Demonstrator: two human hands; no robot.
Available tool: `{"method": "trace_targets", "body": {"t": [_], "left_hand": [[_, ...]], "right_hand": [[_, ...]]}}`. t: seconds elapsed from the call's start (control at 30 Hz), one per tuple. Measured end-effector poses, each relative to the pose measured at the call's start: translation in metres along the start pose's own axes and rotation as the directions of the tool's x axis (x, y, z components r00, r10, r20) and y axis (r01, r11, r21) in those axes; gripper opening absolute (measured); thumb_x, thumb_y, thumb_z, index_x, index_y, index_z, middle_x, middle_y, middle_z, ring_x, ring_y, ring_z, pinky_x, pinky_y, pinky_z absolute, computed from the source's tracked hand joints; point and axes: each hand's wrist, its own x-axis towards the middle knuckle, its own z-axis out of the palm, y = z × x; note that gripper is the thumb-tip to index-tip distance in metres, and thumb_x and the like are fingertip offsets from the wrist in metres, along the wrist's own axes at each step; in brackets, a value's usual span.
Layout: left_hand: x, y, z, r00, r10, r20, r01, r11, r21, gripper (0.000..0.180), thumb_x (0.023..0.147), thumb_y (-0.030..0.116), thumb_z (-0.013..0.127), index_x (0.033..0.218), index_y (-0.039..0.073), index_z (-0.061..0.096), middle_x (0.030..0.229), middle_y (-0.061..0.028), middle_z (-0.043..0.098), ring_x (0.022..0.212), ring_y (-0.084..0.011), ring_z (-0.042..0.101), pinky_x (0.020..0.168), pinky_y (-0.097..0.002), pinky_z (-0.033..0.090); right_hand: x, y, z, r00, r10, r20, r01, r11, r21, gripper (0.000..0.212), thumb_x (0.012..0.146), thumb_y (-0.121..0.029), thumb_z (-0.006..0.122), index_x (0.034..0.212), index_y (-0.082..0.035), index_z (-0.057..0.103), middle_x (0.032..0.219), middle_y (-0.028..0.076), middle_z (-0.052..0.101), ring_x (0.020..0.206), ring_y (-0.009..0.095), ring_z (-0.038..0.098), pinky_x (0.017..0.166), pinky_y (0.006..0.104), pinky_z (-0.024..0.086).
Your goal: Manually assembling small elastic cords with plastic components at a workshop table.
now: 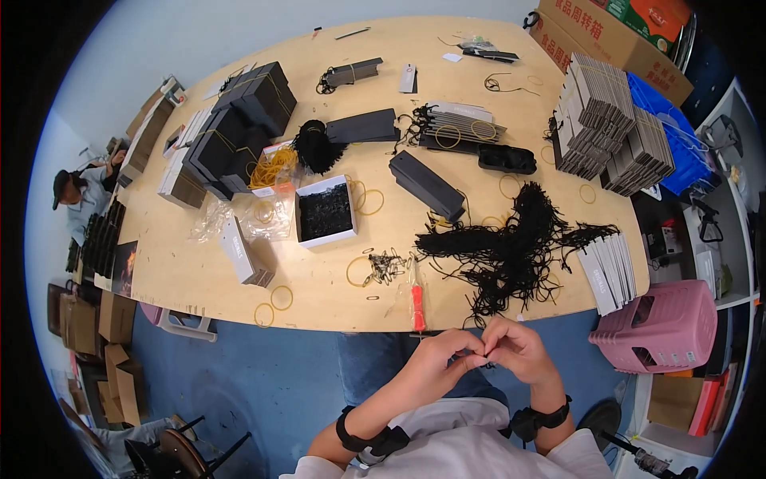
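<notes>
My left hand (pixel 444 361) and my right hand (pixel 517 351) meet in front of the table's near edge, both closed with fingertips pinched together. A tiny dark bit shows between the fingertips, too small to name. Just beyond them on the table lie a tangled heap of black cords (pixel 511 251) and a red-handled tool (pixel 418 307). Left of that tool is a small pile of metal clips or pins (pixel 385 267). A white box (pixel 353 227) holds many small black pieces. White printed tags (pixel 610 271) lie fanned at the table's right corner.
Dark boxed stacks (pixel 255 104) and yellow rubber bands (pixel 274 168) fill the left. Bundled grey cards (pixel 594 120) are piled at the right. A dark tag bundle (pixel 427 185) lies mid-table. A pink stool (pixel 658 327) stands right; another person (pixel 84 191) sits far left.
</notes>
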Motion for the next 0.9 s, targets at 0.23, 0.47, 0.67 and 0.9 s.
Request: {"method": "trace_targets", "body": {"t": [0.23, 0.47, 0.67, 0.9], "left_hand": [[0.004, 0.006, -0.01, 0.985, -0.034, 0.17, 0.043, 0.998, -0.051, 0.008, 0.09, 0.002, 0.065, 0.096, -0.001, 0.061, 0.087, -0.0081, 0.065, 0.082, -0.012, 0.06, 0.077, -0.0261, 0.051], [-0.001, 0.009, -0.007, 0.975, -0.044, 0.218, 0.074, 0.989, -0.131, 0.008, 0.095, 0.002, 0.057, 0.1, -0.002, 0.053, 0.097, -0.0081, 0.061, 0.091, -0.0111, 0.058, 0.083, -0.027, 0.048], [-0.014, 0.011, 0.012, 0.995, -0.052, 0.085, 0.083, 0.901, -0.426, 0.007, 0.1, 0.005, 0.047, 0.104, -0.001, 0.048, 0.1, -0.0079, 0.054, 0.093, -0.0116, 0.054, 0.085, -0.0272, 0.046], [-0.018, 0.014, 0.022, 0.982, -0.156, -0.105, 0.118, 0.945, -0.305, 0.007, 0.097, 0.005, 0.053, 0.101, 0.0, 0.051, 0.089, -0.0037, 0.054, 0.068, -0.007, 0.048, 0.057, -0.0211, 0.04]], "right_hand": [[-0.002, 0.001, -0.002, 0.994, 0.075, 0.083, -0.082, 0.993, 0.084, 0.009, 0.09, -0.001, 0.063, 0.096, -0.003, 0.058, 0.095, 0.003, 0.052, 0.085, 0.011, 0.053, 0.074, 0.025, 0.045], [-0.004, -0.001, 0.014, 0.992, -0.096, -0.079, 0.09, 0.993, -0.078, 0.01, 0.09, -0.004, 0.063, 0.093, -0.004, 0.053, 0.092, 0.003, 0.048, 0.079, 0.01, 0.048, 0.071, 0.0223, 0.042], [-0.01, 0.004, 0.041, 0.945, -0.081, -0.317, 0.113, 0.99, 0.086, 0.011, 0.091, -0.005, 0.063, 0.093, -0.004, 0.053, 0.093, 0.005, 0.047, 0.077, 0.009, 0.047, 0.065, 0.0197, 0.041], [-0.008, 0.014, 0.042, 0.897, -0.259, -0.359, 0.22, 0.964, -0.148, 0.011, 0.091, -0.006, 0.063, 0.093, -0.003, 0.053, 0.093, 0.005, 0.048, 0.077, 0.009, 0.047, 0.064, 0.0195, 0.041]]}}
